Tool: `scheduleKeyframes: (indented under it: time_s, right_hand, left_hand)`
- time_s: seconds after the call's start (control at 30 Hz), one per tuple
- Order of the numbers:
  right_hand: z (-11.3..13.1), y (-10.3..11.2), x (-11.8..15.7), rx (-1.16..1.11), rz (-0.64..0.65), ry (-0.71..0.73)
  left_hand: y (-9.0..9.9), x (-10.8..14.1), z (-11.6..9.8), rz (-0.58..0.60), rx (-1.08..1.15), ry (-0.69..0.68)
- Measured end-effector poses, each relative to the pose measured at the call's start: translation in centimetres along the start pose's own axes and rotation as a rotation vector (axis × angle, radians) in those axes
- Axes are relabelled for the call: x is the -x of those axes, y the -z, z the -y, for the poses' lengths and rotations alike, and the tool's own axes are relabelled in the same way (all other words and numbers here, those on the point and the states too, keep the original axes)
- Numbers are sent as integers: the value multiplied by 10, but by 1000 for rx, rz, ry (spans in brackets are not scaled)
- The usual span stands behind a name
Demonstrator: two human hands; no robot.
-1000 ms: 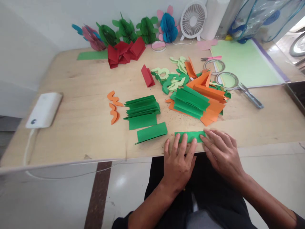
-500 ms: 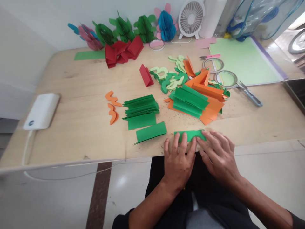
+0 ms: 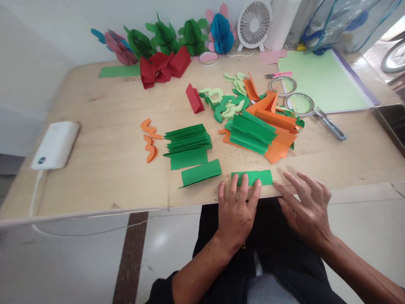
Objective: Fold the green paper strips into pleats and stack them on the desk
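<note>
A green paper strip (image 3: 262, 177) lies flat at the table's front edge. My left hand (image 3: 236, 213) rests with spread fingertips on its left part and lower edge. Just right of the strip, my right hand (image 3: 306, 209) is spread over the table edge, holding nothing. To the left sit a folded green piece (image 3: 201, 173) and a stack of folded green papers (image 3: 188, 141). Beyond the strip, more folded green paper (image 3: 251, 133) lies on orange folded sheets (image 3: 281, 147).
Orange cutouts (image 3: 150, 147) and a white power bank (image 3: 55, 145) lie left. Behind are red folded papers (image 3: 164, 67), curly green cutouts (image 3: 226, 105), paper figures and a white fan (image 3: 255, 25). Tape rings, a cutter (image 3: 330, 123) and a dark phone (image 3: 392, 126) are at right.
My right hand has slid right, off the green strip, uncovering its right end. My left hand has stayed on the strip.
</note>
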State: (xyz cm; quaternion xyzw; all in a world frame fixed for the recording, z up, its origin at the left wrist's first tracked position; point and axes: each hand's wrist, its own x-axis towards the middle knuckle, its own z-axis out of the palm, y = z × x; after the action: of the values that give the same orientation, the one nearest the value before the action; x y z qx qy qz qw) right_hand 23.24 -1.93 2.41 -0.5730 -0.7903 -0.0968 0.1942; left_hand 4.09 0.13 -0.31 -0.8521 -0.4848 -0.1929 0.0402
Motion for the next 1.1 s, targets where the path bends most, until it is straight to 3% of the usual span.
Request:
scheduleKeyframes:
  time_s: [0.3, 0.63, 0.83, 0.97, 1.1]
  right_hand:
    - [11, -14, -10, -57, 43, 30]
    - [7, -17, -4, -64, 19, 46]
    - [5, -12, -24, -101, 21, 38]
    - [6, -13, -51, -73, 77, 46]
    - [8, -14, -64, -88, 130, 57]
  left_hand:
    - [-2, 3, 4, -15, -20, -8]
    - [12, 24, 42, 22, -120, 45]
    - [19, 27, 42, 36, 48, 84]
    - [34, 29, 43, -25, 205, 93]
    - [50, 29, 52, -165, 267, 133]
